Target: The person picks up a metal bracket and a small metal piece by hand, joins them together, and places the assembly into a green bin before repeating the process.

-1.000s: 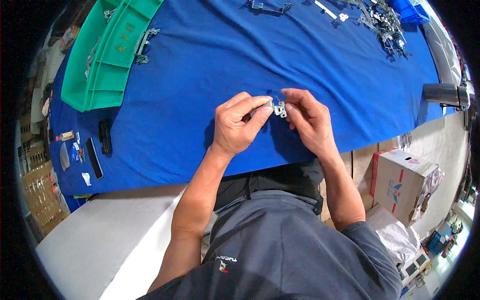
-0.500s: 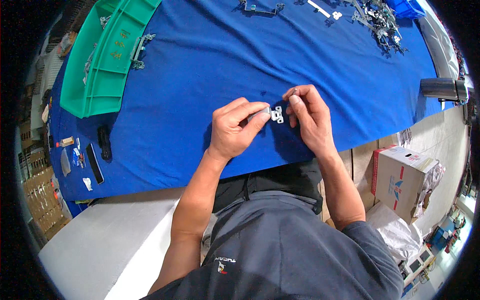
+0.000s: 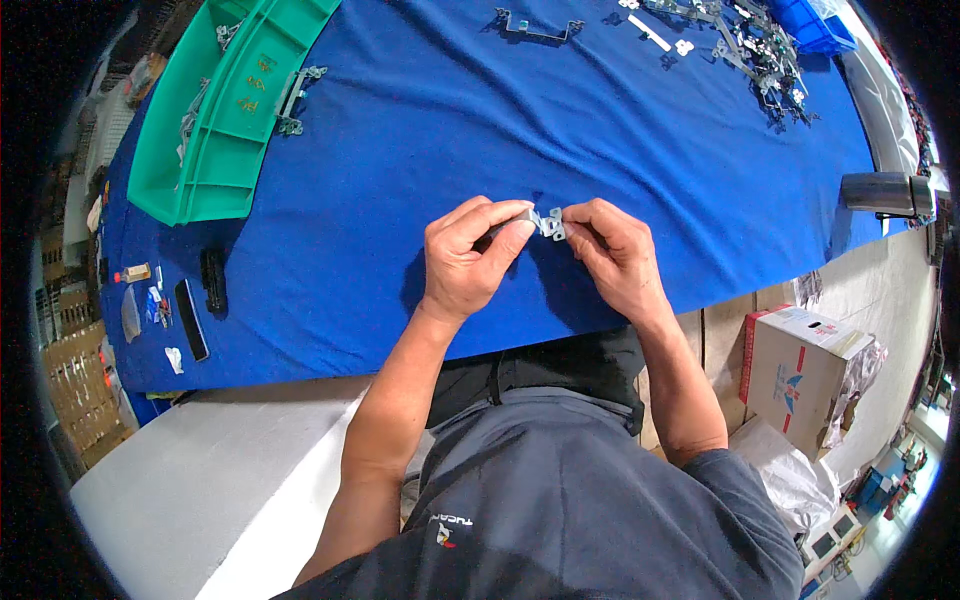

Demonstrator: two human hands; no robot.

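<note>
Above the blue cloth, near its front edge, my left hand (image 3: 468, 255) pinches a small silver metal bracket (image 3: 553, 225) between thumb and fingers. The bracket's lobed, holed end sticks out to the right, while its other end is covered by my fingertips. My right hand (image 3: 617, 258) is closed in a pinch, its thumb and forefinger against that lobed end. Whatever small piece lies between those right fingertips is hidden.
A green divided bin (image 3: 225, 150) with small brass-coloured pieces stands at the left, a metal bar bracket (image 3: 291, 100) beside it. Metal parts (image 3: 775, 75) pile up by a blue bin (image 3: 825, 32) at far right. A phone (image 3: 192, 320) lies at the left.
My right hand has come down and left, bringing its pinched fingertips from above the bracket to its lobed end. My left hand keeps its hold, nearly still. The view has shifted slightly.
</note>
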